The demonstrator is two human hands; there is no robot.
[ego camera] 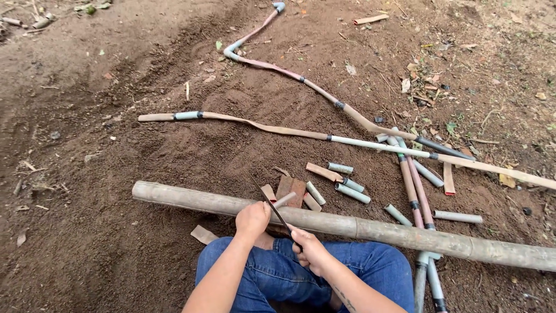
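Observation:
I sit on bare earth with a thick bamboo pole [191, 199] lying across in front of my knees. My left hand [252, 220] rests on the pole and grips a short pale tube piece [284, 200] that sticks out to the upper right. My right hand [308, 246] is closed on the handle of a long dark knife [267, 200]. The blade slants up to the left and passes over the tube piece beside my left hand.
Several short cut tube pieces [352, 193] and flat brown strips [323, 171] lie past the pole. Long thin jointed tubes [260, 124] curve across the soil behind. More thin tubes [414, 191] cross the pole at right. Dry leaves litter the far right.

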